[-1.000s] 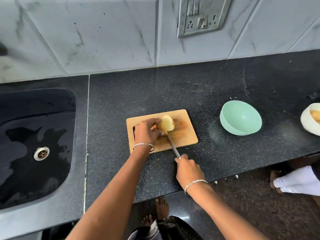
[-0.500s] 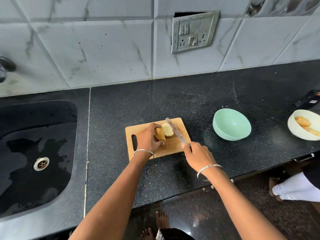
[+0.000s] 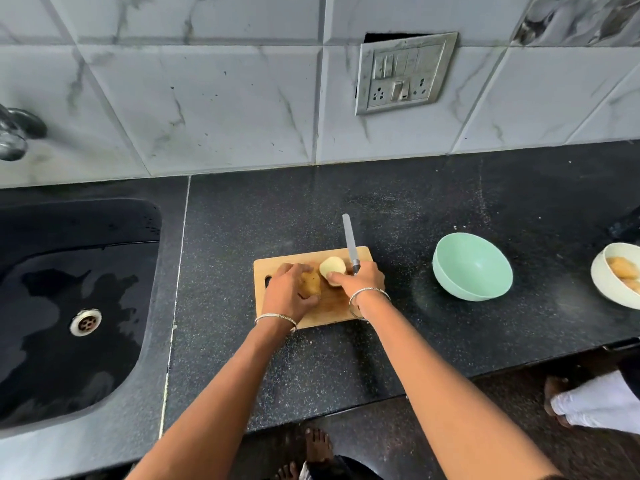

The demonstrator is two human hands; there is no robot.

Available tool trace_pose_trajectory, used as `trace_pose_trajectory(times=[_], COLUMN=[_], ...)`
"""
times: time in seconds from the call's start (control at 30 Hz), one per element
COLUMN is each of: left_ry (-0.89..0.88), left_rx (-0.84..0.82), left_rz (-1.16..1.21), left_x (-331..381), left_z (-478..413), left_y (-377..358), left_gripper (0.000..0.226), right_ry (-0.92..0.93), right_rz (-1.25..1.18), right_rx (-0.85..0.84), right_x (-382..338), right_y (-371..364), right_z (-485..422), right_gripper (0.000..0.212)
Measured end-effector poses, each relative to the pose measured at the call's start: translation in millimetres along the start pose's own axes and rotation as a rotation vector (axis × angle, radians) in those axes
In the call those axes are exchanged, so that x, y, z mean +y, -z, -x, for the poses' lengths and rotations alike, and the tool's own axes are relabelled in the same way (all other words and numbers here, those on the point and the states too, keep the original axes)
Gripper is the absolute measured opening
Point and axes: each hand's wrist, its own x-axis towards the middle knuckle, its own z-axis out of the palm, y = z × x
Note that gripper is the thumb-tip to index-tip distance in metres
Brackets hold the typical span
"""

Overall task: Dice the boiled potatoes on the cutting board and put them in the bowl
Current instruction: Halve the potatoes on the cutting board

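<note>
We are finding one potato lying in two halves on the cutting board (image 3: 346, 317). The left hand (image 3: 287, 296) is curling round the skin-side half (image 3: 310, 282). The right hand (image 3: 360, 280) is clamping the knife (image 3: 350, 242), blade pointing away, while its fingertips are touching the pale half (image 3: 332, 266). The green bowl (image 3: 472, 268) is standing well apart on the right, showing no dice. We are advising laying each half flat side down and tucking fingertips clear before slicing
</note>
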Motion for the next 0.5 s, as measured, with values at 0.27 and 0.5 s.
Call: trace_pose_trajectory(times=[0.27, 0.5], left_ry=[-0.033, -0.043], left_rx=[-0.050, -0.094], left_rz=[-0.071, -0.113], left_x=[-8, -9], left_z=[-8, -9], left_y=[0, -5], left_gripper=[0.039, 0.057], right_ry=[0.200, 0.488], right_rz=[0.040, 0.446], right_rx=[0.256, 0.362], right_x=[8, 28], right_y=[7, 1], right_z=[-10, -4], right_gripper=[0.030, 0.039])
